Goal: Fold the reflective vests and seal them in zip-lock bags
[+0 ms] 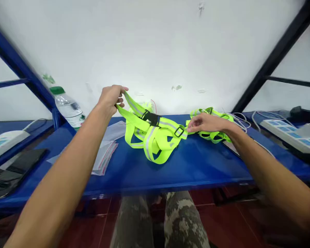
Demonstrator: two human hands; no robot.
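A neon yellow reflective harness (155, 139) with silver stripes hangs and loops between my two hands over the blue table. My left hand (113, 97) is raised and closed on two of its straps at the left end. My right hand (202, 123) pinches the harness's strap near a black slide buckle (179, 131). A black clip (151, 118) joins straps in the middle. Directly behind my right hand lies a second bundle of the same yellow straps (217, 137), partly covered by the hand.
Clear zip bags (104, 158) lie left on the blue table (186, 172). A water bottle (69, 108) with a green cap leans by the wall. Power strips (290, 132) and cables sit at the right. A dark phone (18, 168) lies at the far left.
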